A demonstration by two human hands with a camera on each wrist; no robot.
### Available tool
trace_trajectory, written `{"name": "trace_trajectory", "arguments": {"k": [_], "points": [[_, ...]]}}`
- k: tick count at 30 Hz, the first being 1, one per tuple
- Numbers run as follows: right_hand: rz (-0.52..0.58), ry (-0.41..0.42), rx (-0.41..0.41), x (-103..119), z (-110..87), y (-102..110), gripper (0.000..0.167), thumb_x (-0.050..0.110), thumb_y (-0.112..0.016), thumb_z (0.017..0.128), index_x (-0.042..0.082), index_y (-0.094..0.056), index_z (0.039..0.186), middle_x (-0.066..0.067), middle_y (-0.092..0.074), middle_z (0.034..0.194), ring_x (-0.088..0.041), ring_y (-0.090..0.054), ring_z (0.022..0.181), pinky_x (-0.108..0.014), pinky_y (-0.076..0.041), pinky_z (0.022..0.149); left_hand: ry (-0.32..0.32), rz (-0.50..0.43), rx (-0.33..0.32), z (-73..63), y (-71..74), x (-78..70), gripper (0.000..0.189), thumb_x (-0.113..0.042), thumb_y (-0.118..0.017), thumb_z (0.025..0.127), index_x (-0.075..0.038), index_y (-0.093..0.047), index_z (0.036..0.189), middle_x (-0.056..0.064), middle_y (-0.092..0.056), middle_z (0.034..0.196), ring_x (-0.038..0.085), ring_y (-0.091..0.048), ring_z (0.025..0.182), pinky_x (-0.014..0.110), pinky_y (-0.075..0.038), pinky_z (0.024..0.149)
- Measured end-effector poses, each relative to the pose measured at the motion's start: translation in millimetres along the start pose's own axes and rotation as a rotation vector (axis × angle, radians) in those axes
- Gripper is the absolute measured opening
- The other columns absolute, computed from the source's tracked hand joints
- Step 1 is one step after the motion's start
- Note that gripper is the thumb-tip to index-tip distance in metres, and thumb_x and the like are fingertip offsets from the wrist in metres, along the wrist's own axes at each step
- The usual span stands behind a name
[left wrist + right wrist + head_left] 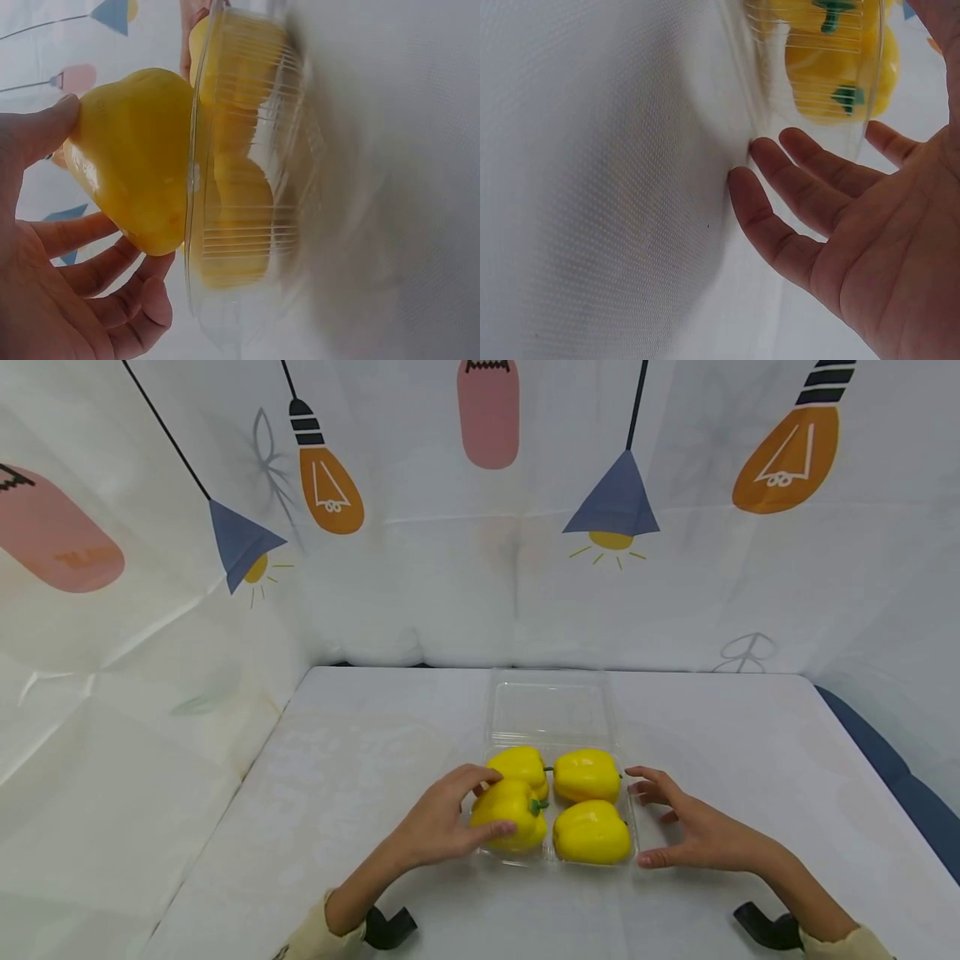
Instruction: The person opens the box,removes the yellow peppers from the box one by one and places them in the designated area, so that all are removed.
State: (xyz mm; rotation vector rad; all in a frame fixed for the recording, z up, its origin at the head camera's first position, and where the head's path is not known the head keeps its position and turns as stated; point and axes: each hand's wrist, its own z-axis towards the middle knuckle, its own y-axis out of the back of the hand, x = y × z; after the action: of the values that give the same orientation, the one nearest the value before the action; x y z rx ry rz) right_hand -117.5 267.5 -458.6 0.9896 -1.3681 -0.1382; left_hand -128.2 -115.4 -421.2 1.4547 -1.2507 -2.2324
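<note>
My left hand (pixel 448 820) holds a yellow bell pepper (pixel 501 810) between thumb and fingers, at the near left of a clear plastic container (pixel 528 862). In the left wrist view that pepper (pixel 135 161) stands above the container's rim. Three more yellow bell peppers sit inside: one at the far left (pixel 519 764), one at the far right (pixel 587 775) and one at the near right (pixel 592 833). To the container's right, my right hand (pixel 697 831) holds nothing, its fingers spread and loosely bent. Its fingertips (pixel 746 180) are close to the white surface.
The container's clear lid (pixel 552 706) lies folded back, away from me, on the white table (pixel 360 735). Behind and to the left hangs a white sheet (pixel 442 585) printed with lamps and bulbs. Something dark blue (pixel 885 752) is beyond the table's right edge.
</note>
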Motion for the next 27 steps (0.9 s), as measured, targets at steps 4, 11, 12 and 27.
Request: {"name": "trace_trajectory", "arguments": {"k": [4,11,12,27], "points": [[0.0,0.003,-0.001,-0.9,0.2,-0.1,0.102,0.036,-0.084,0.078,0.02,-0.016,0.153,-0.014,-0.045,0.142,-0.037,-0.047,0.125,-0.033,-0.051,0.087,0.006,-0.015,-0.039,-1.3,3.1,1.2,0.06,-0.059,-0.071,0.083,-0.018,-0.059,0.126,-0.011,-0.059,0.114,0.008,-0.053,0.093,0.031,-0.049,0.073],[0.005,0.0,0.003,-1.7,0.0,-0.2,0.102,0.036,-0.084,0.079,0.02,-0.016,0.153,-0.014,-0.045,0.143,-0.038,-0.047,0.126,-0.034,-0.051,0.087,0.032,-0.079,-0.11,-2.1,5.7,5.9,0.056,-0.052,-0.076,0.082,-0.02,-0.058,0.125,-0.014,-0.058,0.115,0.008,-0.053,0.092,0.029,-0.049,0.068],[0.005,-0.001,0.004,-1.7,0.1,-0.2,0.102,0.036,-0.084,0.079,0.02,-0.016,0.153,-0.014,-0.044,0.143,-0.038,-0.047,0.126,-0.034,-0.051,0.087,0.03,-0.091,-0.123,-2.3,6.3,6.5,0.056,-0.05,-0.078,0.081,-0.02,-0.059,0.124,-0.014,-0.058,0.115,0.008,-0.053,0.092,0.031,-0.05,0.068],[-0.008,0.002,0.001,-0.9,0.7,0.9,0.102,0.037,-0.084,0.078,0.021,-0.016,0.153,-0.014,-0.046,0.142,-0.036,-0.048,0.125,-0.034,-0.051,0.087,0.091,-0.09,-0.238,-4.3,17.6,19.3,0.053,-0.044,-0.082,0.079,-0.019,-0.058,0.119,-0.011,-0.058,0.113,0.012,-0.053,0.093,0.03,-0.049,0.065]]}}
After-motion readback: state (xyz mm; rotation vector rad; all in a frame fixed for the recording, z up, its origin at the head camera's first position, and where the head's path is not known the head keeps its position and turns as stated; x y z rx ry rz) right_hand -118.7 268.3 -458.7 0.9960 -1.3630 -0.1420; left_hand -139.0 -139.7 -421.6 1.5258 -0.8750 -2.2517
